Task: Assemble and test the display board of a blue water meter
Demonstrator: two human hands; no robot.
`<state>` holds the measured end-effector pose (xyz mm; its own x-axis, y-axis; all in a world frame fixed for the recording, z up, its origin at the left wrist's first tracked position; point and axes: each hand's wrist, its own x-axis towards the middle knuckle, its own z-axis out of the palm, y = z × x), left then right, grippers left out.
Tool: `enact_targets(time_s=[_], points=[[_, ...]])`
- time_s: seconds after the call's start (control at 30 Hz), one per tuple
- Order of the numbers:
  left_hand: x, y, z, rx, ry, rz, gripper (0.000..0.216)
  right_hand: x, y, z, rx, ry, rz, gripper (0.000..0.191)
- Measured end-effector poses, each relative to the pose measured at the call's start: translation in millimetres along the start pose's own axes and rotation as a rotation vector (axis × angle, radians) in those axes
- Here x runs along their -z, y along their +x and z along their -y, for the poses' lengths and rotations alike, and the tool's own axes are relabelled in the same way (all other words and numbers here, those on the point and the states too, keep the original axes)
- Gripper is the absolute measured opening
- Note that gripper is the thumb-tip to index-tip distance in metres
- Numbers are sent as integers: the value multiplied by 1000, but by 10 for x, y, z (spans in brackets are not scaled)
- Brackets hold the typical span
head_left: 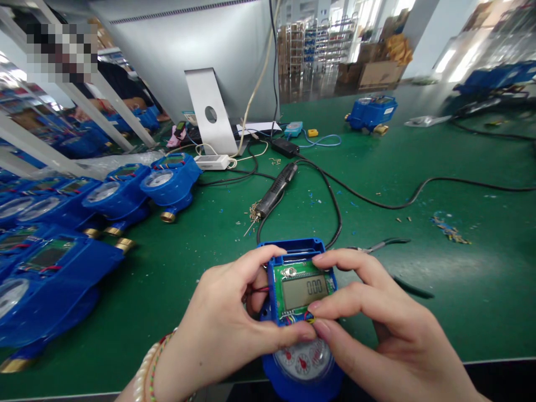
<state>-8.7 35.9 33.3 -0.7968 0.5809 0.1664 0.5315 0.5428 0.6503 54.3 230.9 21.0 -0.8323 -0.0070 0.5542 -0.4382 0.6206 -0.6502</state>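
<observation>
A blue water meter (301, 385) sits at the front edge of the table, its round dial with red pointers facing up. Above the dial is a green circuit board (277, 279) whose small LCD screen (298, 292) reads zeros. My left hand (226, 312) is wrapped round the meter's left side, thumb along the board's lower edge. From the right, my right hand (377, 324) has its fingertips on the board; thumb and index finger meet near thin coloured wires (309, 316) at the lower edge. Whether they pinch a wire is hard to see.
Behind the meter lie a black electric screwdriver (276, 190), loose screws (253, 211) and a black cable (377, 202). Pliers (412, 286) rest to the right. Several blue meters (170, 181) crowd the left; another meter (372, 113) stands at the back. A monitor (188, 56) rises behind. A person is partly visible at far left.
</observation>
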Motion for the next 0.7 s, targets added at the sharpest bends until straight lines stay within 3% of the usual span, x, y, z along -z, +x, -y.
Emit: enact_targets(time_s=[0.23,0.33,0.4,0.5,0.7], points=[[13,44,-38,-57,28,-15,63,-37,-48,47,-54,36,-22,21],[12,38,-40,-62,34,-15,64,-7,-86,53,-96,183,45,10],[8,29,-27,-72,38,-18,66,16,-95,42,-104,287,79,14],[3,23,-8,-76,46,-20,65,36,-83,12,-24,292,68,15],[10,34,-26,-111,74,-45,62,54,-55,-58,266,77,17,24]])
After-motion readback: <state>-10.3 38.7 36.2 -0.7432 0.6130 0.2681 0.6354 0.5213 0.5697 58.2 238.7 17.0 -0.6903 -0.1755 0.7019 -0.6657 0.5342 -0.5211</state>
